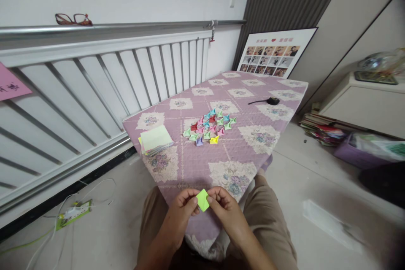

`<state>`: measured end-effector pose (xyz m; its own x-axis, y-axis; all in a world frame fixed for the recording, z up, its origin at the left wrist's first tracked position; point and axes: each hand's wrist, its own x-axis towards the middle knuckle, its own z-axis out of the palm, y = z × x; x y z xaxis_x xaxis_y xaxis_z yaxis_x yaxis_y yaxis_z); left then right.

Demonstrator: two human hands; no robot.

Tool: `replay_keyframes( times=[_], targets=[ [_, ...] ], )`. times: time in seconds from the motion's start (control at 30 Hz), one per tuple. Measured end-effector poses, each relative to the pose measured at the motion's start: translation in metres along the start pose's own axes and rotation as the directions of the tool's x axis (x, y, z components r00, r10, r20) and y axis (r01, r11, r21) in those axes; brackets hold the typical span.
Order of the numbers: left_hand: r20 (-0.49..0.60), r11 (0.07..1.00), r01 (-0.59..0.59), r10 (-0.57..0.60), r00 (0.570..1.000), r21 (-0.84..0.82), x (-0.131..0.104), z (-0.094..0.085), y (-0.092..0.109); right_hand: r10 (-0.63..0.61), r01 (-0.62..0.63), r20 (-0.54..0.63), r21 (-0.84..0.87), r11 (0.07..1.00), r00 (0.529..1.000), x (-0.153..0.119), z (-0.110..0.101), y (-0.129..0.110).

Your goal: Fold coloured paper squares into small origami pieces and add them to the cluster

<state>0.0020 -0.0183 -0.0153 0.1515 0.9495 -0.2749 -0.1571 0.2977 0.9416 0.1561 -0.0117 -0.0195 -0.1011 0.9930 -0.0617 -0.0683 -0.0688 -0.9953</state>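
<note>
A small bright green folded paper [203, 201], diamond-shaped with a crease across it, is held over the near end of the table. My left hand [186, 203] pinches its left corner between thumb and fingers. On the other side, my right hand [223, 202] grips the right corner the same way, thumb on top. Farther off on the tablecloth sits a cluster of several small folded paper pieces [207, 123] in green, pink, blue, red, purple and yellow. A stack of pale square paper sheets [155, 139] lies to the left of them.
The table wears a mauve floral cloth [198, 164]. A black spoon [272, 101] lies near its far right edge. Along the left runs a white radiator [148, 71], with glasses [74, 19] on the pipe above. A power strip [74, 213] and cables lie on the floor.
</note>
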Motion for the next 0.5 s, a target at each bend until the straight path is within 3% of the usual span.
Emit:
replay_keyframes(
  times=[0.13,0.27,0.37,0.5],
  targets=[
    [-0.043,1.0,0.004,-0.004,0.999,-0.011,-0.002,0.002,0.005,-0.06,0.06,0.004,-0.079,0.995,0.998,-0.004,0.001,-0.009],
    [-0.088,1.0,-0.013,0.014,0.996,0.016,-0.003,0.004,0.01,-0.105,0.124,0.091,-0.232,0.965,0.99,-0.008,-0.002,-0.016],
    [-0.096,0.995,-0.019,0.029,0.995,0.1,-0.002,0.003,0.011,-0.144,0.188,0.145,-0.355,0.916,0.979,-0.008,-0.006,-0.015],
    [-0.024,0.959,-0.077,0.086,0.996,0.272,-0.001,-0.002,0.007,-0.147,0.215,0.182,-0.443,0.87,0.972,-0.007,-0.011,-0.004]
  ],
)
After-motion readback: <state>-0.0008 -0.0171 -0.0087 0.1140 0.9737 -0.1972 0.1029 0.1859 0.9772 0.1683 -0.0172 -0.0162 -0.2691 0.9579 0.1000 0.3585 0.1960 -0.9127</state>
